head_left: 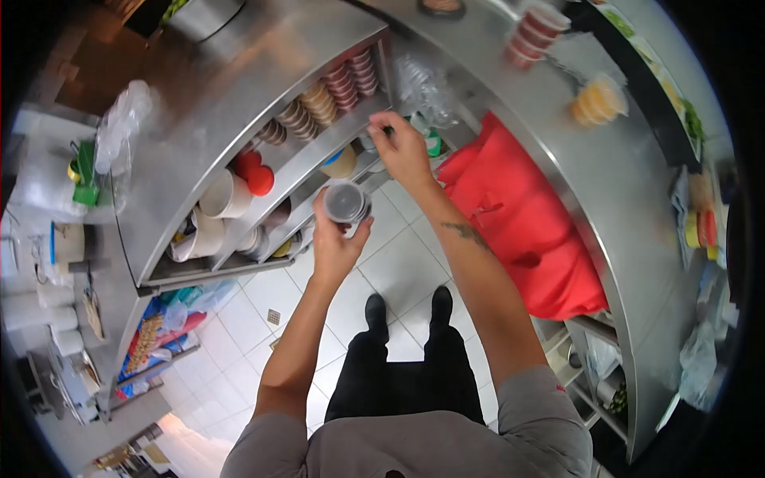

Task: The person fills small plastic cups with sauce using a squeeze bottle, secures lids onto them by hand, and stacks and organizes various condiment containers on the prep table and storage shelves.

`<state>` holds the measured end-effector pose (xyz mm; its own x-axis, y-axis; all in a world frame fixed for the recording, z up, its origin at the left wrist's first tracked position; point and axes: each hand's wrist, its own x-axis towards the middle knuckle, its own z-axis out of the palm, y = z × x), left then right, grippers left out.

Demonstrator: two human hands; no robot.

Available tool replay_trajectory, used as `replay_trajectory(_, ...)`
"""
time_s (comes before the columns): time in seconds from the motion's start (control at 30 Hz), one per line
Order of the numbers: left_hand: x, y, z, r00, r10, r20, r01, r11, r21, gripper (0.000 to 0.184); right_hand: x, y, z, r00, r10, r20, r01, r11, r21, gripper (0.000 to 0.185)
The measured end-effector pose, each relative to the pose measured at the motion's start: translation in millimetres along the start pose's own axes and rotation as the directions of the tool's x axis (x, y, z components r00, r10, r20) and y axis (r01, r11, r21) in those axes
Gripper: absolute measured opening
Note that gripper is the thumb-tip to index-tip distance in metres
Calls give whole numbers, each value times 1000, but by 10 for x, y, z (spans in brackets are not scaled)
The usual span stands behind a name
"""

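Observation:
My left hand [339, 243] is closed around a short stack of small see-through plastic cups [346, 201], held over the tiled floor. The top cup faces up toward me. Higher and to the right, my right hand [404, 151] has its fingers curled together in front of the steel shelf unit. Whether something small sits between those fingertips, I cannot make out. Just behind that hand are a crumpled see-through plastic bag [426, 89] and a green item [433, 143]. Near both hands, a tub with a blue rim [340, 162] stands on the lower shelf.
Stacked filled sauce cups [319, 103] line the upper shelf, beside white tubs [225, 195] and red round items [260, 180]. A red cloth [518, 223] hangs along the right counter [590, 183]. On that counter stand red cups [535, 36] and yellow cups [598, 101].

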<state>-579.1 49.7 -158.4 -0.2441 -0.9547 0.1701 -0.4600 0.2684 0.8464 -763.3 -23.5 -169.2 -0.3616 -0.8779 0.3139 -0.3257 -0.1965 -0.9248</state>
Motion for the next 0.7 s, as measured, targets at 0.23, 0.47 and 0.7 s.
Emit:
replay_trajectory(0.23,-588,-845,-141,990,-73,-124,76,997,26,79,392,554,1065,999,38,38,-30,982,-185,54)
replay_trajectory(0.47,-757,-1291,-101,984,-69,-167,75,997,30,77,394,557,1219,1000,-8,9,10,980,-197,57)
replay_trajectory(0.7,-746,-1552,-73,987,14,-162,0,996,90,76,343,557,1332,997,-51,58,61,978,-202,59)
